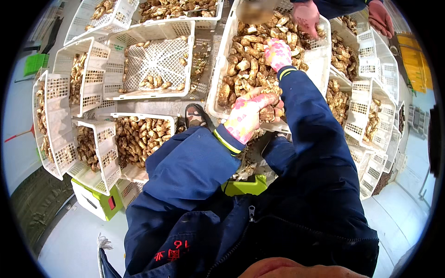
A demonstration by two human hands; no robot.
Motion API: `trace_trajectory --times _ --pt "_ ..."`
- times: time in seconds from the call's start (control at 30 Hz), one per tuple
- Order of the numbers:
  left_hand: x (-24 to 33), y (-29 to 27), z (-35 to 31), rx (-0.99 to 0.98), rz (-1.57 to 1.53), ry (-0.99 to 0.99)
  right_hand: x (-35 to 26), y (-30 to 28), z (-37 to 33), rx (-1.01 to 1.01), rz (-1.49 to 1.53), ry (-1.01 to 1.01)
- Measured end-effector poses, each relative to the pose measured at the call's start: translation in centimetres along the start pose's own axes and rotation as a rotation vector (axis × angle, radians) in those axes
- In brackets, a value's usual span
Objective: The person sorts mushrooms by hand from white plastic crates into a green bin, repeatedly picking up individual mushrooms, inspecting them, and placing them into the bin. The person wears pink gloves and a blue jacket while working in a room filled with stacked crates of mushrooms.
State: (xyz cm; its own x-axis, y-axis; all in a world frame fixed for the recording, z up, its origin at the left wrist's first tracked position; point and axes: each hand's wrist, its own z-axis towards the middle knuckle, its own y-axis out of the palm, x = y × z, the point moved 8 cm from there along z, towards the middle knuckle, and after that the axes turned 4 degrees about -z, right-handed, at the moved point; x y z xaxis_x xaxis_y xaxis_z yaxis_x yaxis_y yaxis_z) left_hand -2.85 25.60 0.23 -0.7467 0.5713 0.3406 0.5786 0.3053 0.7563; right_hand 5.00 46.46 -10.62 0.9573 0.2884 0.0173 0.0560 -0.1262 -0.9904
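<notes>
Brown-and-white mushrooms (252,51) fill much of a large white plastic crate (218,78) in front of me. At its near edge my left hand (245,116), in a pink patterned glove, is closed around mushrooms (267,114); its fingers partly cover them, so I cannot tell how many it holds. Farther into the crate, my right hand (278,54), gloved the same way, reaches down onto the pile. Its fingertips are among the mushrooms, and whether they grip one is hidden.
A co-worker's gloved hand (306,18) reaches into the crate's far right, with the other hand (380,18) beyond. A white crate (107,83) holding a few mushrooms stands left. Stacked crates (359,104) line the right side. A green box (109,204) sits lower left.
</notes>
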Motion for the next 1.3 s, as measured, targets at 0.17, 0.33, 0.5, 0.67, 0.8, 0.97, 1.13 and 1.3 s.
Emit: trace_trajectory --times 0.17,0.33,0.5,0.67,0.8,0.97,1.13,1.3 --pt "-1.1 -1.2 0.7 0.027 -0.02 -0.018 4.0 -3.0 -2.9 -0.025 0.707 0.101" --pt "5.6 -2.6 2.8 0.102 -0.292 0.27 5.2 -7.2 -10.1 -0.218 1.521 0.174" --pt "22.7 1.0 2.5 0.014 -0.163 0.598 5.0 -14.4 -18.4 -0.015 1.514 -0.01" --pt "10.3 -1.8 3.0 -0.049 0.36 0.225 6.0 -14.3 -20.0 0.377 1.249 0.105" --pt "-1.9 0.8 1.0 -0.117 -0.017 0.108 -0.3 -16.9 -21.2 0.389 0.76 -0.236" --pt "2.2 -0.9 1.9 -0.067 0.016 0.255 4.7 -14.6 -19.7 0.427 0.723 -0.06" --pt "8.1 -0.4 -0.7 -0.087 0.033 0.476 3.9 -3.0 -15.9 -0.005 0.293 -0.043" --pt "8.7 -2.1 -2.0 0.099 0.024 0.567 -1.1 -0.1 -13.3 -0.127 0.241 -0.044"
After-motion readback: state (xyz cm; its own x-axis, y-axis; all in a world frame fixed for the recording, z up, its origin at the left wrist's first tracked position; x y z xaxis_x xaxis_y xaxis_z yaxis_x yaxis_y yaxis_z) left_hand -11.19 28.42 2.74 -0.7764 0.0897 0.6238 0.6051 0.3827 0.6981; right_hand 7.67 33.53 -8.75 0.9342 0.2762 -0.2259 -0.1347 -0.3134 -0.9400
